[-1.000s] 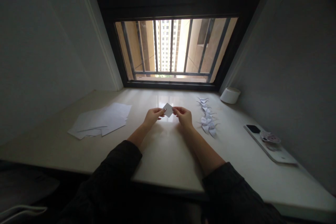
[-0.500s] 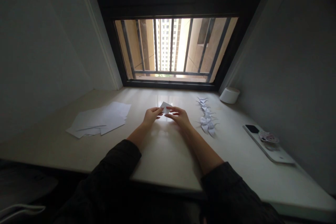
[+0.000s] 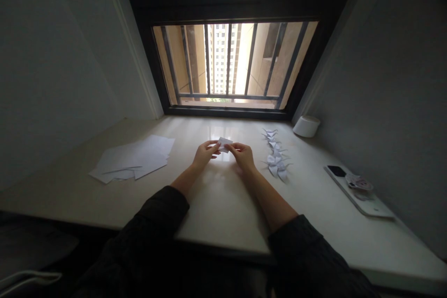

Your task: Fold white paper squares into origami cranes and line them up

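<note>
A small folded piece of white paper is held between my two hands above the middle of the sill. My left hand pinches its left side, thumb on the near face. On the opposite side, my right hand grips the lower right edge between thumb and fingers. To the right of my hands lies a row of several folded paper cranes. Loose white paper sheets are spread in an overlapping pile on the left.
The pale sill runs up to a dark-framed window with bars outside. A white round container stands at the back right corner. Nearer on the right lies a phone with a round sticker-like grip on its back.
The folded paper has turned and shifted slightly right. My right hand's fingers have closed in from a looser spread to a pinch on its edge. The cranes and sheets have stayed put.
</note>
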A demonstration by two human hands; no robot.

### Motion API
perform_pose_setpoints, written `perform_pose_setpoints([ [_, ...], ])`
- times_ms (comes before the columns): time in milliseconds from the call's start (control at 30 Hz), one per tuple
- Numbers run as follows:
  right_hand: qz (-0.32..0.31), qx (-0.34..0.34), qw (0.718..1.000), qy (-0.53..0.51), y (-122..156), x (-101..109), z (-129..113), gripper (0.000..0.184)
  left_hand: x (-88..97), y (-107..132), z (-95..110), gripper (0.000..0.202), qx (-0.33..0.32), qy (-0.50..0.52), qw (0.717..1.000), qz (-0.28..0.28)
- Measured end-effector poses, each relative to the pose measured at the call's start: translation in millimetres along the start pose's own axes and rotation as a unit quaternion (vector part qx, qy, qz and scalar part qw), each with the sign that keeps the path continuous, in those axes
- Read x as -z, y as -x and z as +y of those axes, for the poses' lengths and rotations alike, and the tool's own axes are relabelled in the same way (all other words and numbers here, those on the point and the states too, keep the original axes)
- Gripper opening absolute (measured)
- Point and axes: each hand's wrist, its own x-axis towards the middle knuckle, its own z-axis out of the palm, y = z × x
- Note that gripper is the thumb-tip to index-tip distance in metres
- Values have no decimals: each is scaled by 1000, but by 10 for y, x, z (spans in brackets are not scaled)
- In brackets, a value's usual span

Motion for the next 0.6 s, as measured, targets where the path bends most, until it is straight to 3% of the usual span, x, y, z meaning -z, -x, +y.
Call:
perform_pose_setpoints([
  [100, 30, -16, 999, -25, 8, -4, -18, 38, -38, 27, 30, 62, -49, 9, 999, -5],
  [233, 52, -35, 996, -65, 10, -20, -38, 38, -75, 52, 34, 41, -97, -13, 995, 3],
  [367, 41, -31, 994, -93, 16, -27, -79, 34, -81, 50, 27, 35, -90, 8, 995, 38],
  [600, 4, -36, 987, -156, 17, -35, -110, 34, -45, 31, 43, 35, -88, 21, 995, 39],
])
